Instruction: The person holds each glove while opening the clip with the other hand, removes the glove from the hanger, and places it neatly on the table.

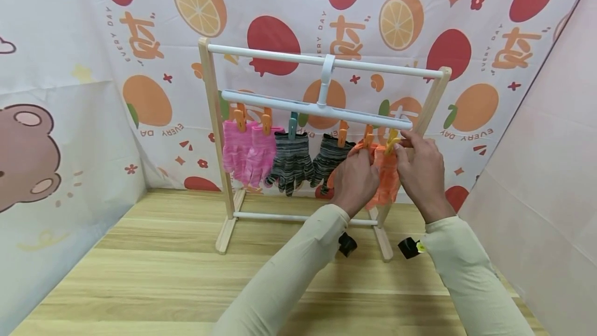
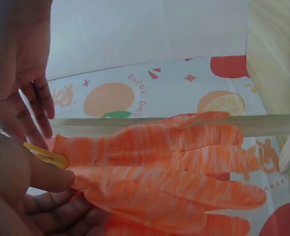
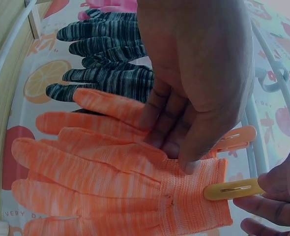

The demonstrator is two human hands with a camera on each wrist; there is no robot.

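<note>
1. Left hand point(image 1: 356, 183): fingers curled in, thumb at the cuff edge of the outer orange glove point(image 3: 120, 177), pinching it; this appears to steady the cuff beside the clip.
2. Right hand point(image 1: 424, 170): thumb and fingertips closed on the free end of the yellow clip point(image 3: 217, 190), whose other end overlaps the same cuff; holding that end presumably controls the clip.
3. Location: the outer orange glove is at the right end of the hanger point(image 1: 280, 102), cuff up, fingers down, just beside the inner orange glove point(image 3: 86, 123).
4. Support: the hanger hooks over the top rail of the rack point(image 1: 217, 128), which stands on the table point(image 1: 140, 274), seemingly so that the gloves hang freely.
5. Glove count: six; two pink gloves point(image 1: 233, 144), two dark striped gloves point(image 1: 289, 157), two orange.
6. Clip count: six; four orange clips point(image 1: 342, 134), one teal clip point(image 1: 292, 126), one yellow.
</note>
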